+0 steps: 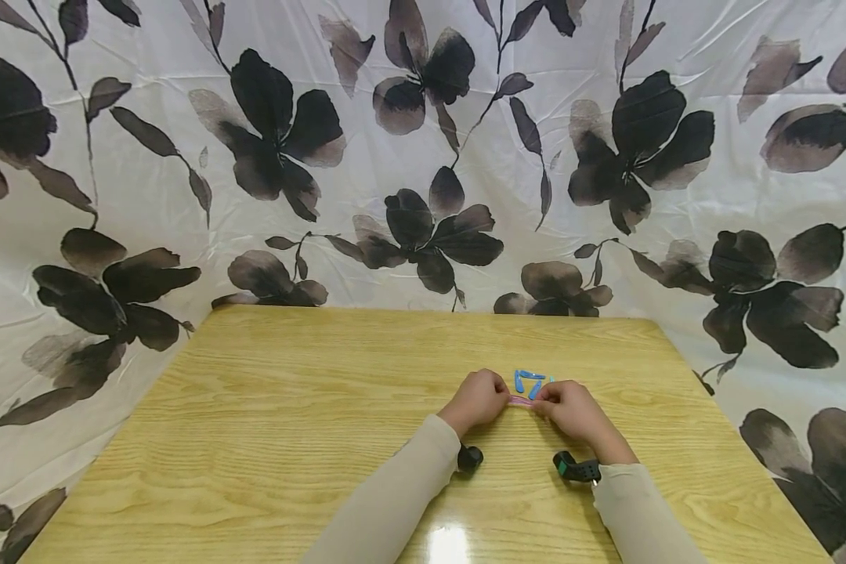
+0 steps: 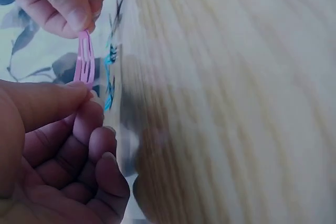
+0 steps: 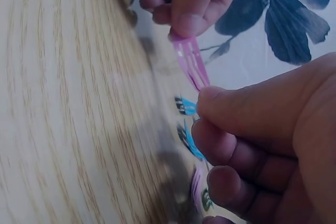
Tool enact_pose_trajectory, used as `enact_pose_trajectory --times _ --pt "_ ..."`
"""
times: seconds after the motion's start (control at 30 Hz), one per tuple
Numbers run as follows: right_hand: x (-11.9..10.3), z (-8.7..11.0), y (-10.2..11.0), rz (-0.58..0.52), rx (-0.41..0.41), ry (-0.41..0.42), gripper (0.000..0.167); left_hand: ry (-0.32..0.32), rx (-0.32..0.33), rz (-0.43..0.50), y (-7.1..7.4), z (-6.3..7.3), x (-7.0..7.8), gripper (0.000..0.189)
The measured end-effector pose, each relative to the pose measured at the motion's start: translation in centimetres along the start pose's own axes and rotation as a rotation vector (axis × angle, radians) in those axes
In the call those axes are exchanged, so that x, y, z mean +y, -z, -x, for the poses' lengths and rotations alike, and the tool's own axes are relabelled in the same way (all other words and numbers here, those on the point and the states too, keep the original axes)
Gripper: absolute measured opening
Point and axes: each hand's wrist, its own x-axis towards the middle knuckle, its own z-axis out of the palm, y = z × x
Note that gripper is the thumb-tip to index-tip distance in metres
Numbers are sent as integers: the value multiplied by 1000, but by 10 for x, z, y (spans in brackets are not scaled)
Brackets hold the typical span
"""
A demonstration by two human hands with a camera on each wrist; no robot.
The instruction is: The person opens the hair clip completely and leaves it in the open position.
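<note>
A pink snap hair clip (image 1: 520,400) is held just above the table between both hands. My left hand (image 1: 478,399) pinches one end of it between thumb and index finger, and my right hand (image 1: 574,409) pinches the other end the same way. In the left wrist view the slotted middle of the pink clip (image 2: 84,61) shows between the fingertips. Just beyond the hands lie several blue hair clips (image 1: 518,382). The right wrist view also shows a purple-pink clip (image 3: 197,187) and a small greenish one (image 3: 207,200) under the right hand.
A wooden table (image 1: 268,407) spreads out under the hands. Floral cloth (image 1: 423,157) hangs along its back and both sides. Each wrist wears a black camera band, such as the right wrist band (image 1: 576,468).
</note>
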Motion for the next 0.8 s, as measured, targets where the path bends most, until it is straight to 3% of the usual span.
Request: enact_pose_trajectory --times 0.47,0.8 --pt "-11 -3 -7 -45 75 -26 11 9 23 75 16 10 -6 17" --pt "-19 -7 -14 -218 87 -21 13 34 25 151 28 17 -11 17"
